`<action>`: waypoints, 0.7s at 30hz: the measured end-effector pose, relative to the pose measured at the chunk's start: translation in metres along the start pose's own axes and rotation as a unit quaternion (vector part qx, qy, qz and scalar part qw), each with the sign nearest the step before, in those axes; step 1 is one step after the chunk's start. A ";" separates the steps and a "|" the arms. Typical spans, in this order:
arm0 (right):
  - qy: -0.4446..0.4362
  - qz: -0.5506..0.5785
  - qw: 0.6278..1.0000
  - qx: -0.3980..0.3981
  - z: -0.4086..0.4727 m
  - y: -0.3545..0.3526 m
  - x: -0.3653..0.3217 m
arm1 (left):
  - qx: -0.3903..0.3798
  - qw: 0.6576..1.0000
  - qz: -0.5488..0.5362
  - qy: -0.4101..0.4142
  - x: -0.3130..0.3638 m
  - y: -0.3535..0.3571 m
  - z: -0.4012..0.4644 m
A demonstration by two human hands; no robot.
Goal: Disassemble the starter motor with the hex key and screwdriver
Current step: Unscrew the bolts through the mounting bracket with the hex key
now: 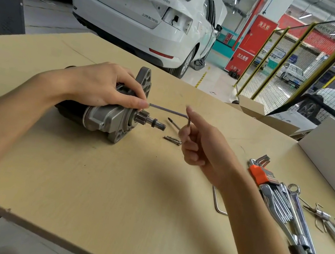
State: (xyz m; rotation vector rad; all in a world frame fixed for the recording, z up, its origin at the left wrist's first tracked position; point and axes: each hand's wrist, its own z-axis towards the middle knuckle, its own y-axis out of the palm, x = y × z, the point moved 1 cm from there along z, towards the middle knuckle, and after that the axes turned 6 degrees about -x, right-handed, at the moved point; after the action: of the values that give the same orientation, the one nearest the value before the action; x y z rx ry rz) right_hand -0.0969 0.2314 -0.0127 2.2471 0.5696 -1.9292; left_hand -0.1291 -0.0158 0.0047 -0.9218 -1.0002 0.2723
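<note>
At centre left of the frame, my left hand (105, 87) grips the starter motor (107, 115) lying on the table (110, 183), thumb and forefinger steadying the long shaft of the hex key (171, 112). My right hand (200, 145), at centre, pinches the key's short bent end. Loose bolts (172, 140) lie just beside the motor's pinion shaft.

White saloon car (148, 15) behind the table: "SUPERB" lettering on the boot lid, right of a round emblem. Red wall cabinet (256, 35) right of the car: Chinese characters "消火栓"; its lower labels are illegible.
</note>
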 end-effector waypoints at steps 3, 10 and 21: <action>0.058 0.058 0.995 -0.056 0.000 0.004 0.002 | 0.001 1.000 -0.001 0.001 0.000 0.000 0.000; 0.033 0.156 0.980 -0.117 -0.002 0.006 -0.001 | 0.000 1.000 0.003 -0.003 -0.002 0.000 0.000; -0.185 -0.144 0.971 0.053 -0.003 0.017 0.001 | 0.006 1.000 0.017 -0.011 -0.003 0.000 0.001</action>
State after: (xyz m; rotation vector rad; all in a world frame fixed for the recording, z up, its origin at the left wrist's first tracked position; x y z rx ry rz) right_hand -0.0881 0.2168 -0.0161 1.8644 0.7867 -2.4958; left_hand -0.1322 -0.0174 0.0032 -0.9284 -1.0031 0.3180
